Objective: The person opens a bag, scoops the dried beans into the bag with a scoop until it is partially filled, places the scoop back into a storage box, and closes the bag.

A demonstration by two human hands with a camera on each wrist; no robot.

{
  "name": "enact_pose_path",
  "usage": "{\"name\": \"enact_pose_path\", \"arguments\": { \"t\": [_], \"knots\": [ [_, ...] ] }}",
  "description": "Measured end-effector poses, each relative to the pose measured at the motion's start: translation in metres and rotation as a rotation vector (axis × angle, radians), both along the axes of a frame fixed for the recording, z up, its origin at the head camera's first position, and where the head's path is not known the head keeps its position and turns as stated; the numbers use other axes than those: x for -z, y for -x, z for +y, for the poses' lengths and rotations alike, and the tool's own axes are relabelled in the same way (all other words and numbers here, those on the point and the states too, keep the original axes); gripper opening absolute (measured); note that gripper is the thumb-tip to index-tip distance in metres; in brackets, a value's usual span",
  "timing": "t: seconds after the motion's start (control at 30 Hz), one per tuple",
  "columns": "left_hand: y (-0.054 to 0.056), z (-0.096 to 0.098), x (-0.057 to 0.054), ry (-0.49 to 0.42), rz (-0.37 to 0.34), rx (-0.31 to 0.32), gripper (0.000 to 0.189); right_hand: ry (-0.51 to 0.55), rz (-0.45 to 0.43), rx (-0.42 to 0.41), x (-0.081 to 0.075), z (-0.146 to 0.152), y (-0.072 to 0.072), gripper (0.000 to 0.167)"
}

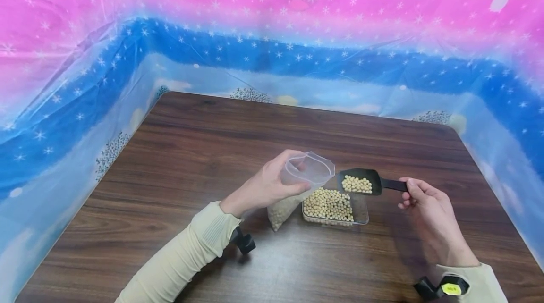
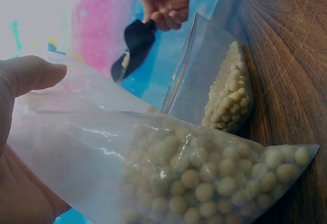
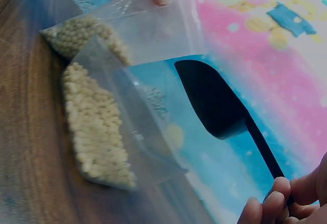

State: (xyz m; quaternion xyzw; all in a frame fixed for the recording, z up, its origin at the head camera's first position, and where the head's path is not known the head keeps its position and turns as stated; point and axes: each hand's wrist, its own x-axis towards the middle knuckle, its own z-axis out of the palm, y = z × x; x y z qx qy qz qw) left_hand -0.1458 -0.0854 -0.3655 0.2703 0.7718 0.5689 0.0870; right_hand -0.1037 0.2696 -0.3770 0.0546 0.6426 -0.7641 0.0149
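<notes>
My left hand (image 1: 263,185) holds a clear plastic bag (image 2: 76,132) near its top, thumb on one side. The bag's mouth gapes toward the right, and pale round beans (image 2: 204,191) fill its lower end, which comes down by the table. In my right hand (image 1: 435,213) is a black scoop (image 3: 214,101), gripped by the end of its handle. A small heap of beans (image 1: 357,184) lies in the scoop, which is raised beside the bag's mouth. Below both, a clear rectangular container (image 1: 361,211) holds many more beans (image 1: 327,206), with a bare strip at its right end.
A dark wood-grain table (image 1: 204,138) lies under everything. Pink and blue patterned cloth (image 1: 263,53) hangs around its far and side edges. Dark camera mounts (image 1: 243,240) are strapped at both wrists, close over the table.
</notes>
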Motion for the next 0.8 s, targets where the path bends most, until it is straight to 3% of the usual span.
{"name": "enact_pose_path", "arguments": {
  "t": [0.37, 0.8],
  "knots": [
    [0.000, 0.000, 0.000, 0.012, 0.014, -0.004, 0.061, 0.191, 0.184, 0.017, -0.028, -0.001, -0.006, 0.022],
    [0.001, 0.000, 0.001, 0.016, 0.061, 0.007, 0.062, 0.172, 0.312, -0.026, -0.055, -0.037, -0.015, 0.022]
  ]
}}
